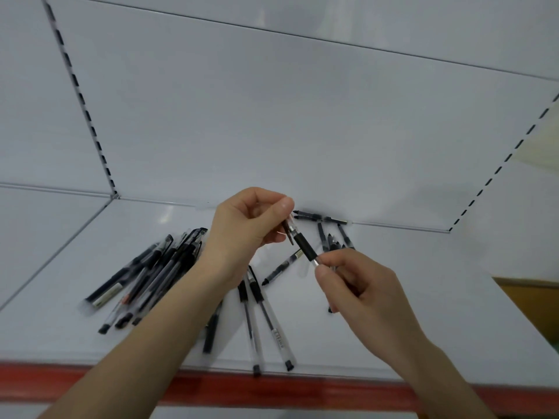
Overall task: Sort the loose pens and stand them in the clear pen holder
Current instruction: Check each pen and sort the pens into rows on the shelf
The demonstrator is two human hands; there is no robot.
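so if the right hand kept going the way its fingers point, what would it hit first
Most likely the left hand: the right hand points up and left along the pen it pinches, and the left hand pinches that pen's other end. Depth is unclear from one view.

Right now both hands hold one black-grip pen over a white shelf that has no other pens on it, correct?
Not quite. The head view shows the left hand and right hand holding one black-grip pen over the white shelf, but many other loose pens lie on it: a pile at left, more under the hands.
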